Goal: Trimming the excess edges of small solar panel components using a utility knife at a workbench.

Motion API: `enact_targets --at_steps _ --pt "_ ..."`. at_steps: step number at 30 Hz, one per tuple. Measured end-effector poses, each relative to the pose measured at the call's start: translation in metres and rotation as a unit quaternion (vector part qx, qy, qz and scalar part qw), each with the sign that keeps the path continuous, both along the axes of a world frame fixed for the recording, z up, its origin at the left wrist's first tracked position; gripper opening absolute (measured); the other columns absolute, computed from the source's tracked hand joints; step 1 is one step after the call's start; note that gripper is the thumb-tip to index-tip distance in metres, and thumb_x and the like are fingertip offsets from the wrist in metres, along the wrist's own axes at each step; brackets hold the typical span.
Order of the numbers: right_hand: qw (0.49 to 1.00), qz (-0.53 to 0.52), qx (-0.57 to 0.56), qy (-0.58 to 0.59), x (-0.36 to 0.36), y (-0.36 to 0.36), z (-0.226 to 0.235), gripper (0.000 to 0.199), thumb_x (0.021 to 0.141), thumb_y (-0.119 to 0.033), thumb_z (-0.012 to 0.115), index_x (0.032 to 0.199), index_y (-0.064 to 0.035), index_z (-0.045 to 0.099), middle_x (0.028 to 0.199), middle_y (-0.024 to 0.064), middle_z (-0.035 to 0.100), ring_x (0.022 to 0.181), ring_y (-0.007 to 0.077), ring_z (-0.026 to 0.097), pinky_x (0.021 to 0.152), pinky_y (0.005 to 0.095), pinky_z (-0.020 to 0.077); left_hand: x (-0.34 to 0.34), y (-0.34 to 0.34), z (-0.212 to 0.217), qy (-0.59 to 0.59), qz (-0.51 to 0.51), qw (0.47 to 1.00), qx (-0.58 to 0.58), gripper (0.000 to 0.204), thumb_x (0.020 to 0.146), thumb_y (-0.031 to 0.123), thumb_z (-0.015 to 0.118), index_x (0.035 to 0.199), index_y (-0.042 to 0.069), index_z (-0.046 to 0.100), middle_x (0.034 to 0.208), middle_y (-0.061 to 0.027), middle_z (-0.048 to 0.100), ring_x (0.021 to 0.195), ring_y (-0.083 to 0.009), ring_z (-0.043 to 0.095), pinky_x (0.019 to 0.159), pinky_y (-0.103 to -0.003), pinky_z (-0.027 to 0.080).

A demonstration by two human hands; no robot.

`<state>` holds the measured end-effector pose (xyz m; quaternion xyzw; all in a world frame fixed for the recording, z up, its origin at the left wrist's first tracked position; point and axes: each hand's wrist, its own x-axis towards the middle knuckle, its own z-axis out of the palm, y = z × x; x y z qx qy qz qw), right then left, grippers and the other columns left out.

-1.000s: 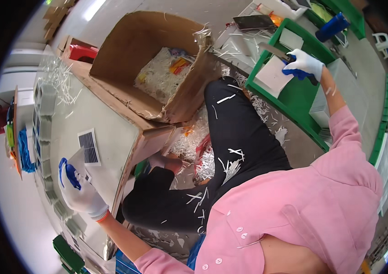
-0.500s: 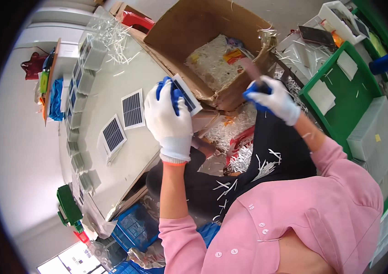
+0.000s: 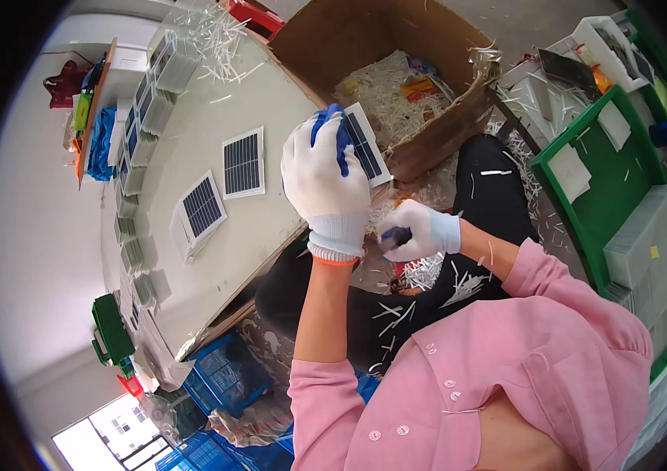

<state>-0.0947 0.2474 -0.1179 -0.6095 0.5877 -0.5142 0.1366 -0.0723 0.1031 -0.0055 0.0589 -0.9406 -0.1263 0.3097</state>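
My left hand, in a white glove with blue fingertips, is closed on a small solar panel with a white border. It holds the panel at the right edge of the table, beside a cardboard box. Below and to the right, my right hand, gloved the same way, is curled around a dark-handled tool. The tool's other end cannot be made out. Two piles lie on the table left of my left hand: a solar panel and a second solar panel on top of others.
Stacks of panels line the table's far left edge. White trimmed strips heap at its back corner. The cardboard box holds more strips. On the right stand a green crate and a stack of pale sheets. Strips litter my lap.
My right hand has swung from the box's near corner down and left, with the tool, to below my left hand. The view has shifted slightly; my left hand still holds the solar panel.
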Motion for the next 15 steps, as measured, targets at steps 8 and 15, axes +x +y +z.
enact_targets --at_steps 8,15 --pt "0.900 -0.363 -0.143 -0.193 -0.003 -0.037 -0.010 0.034 0.086 -0.007 0.069 0.117 -0.0046 0.055 0.096 0.0148 0.067 0.084 0.0332 0.067 0.075 0.0373 0.0532 0.003 0.001 -0.002 -0.024 0.048 0.998 -0.026 0.043 0.073 0.007 0.070 0.116 0.005 0.065 0.117 -0.0158 0.061 0.113 -0.0370 0.056 0.097 -0.046 0.045" --pt "0.894 -0.330 -0.141 -0.268 -0.067 -0.140 -0.068 0.032 0.085 -0.020 0.073 0.109 -0.0072 0.056 0.102 0.0185 0.064 0.095 0.0362 0.066 0.083 0.0413 0.0533 0.003 -0.001 0.003 -0.027 0.017 0.999 -0.017 0.038 0.073 0.002 0.066 0.111 0.003 0.066 0.117 -0.0166 0.062 0.112 -0.0380 0.056 0.097 -0.046 0.045"
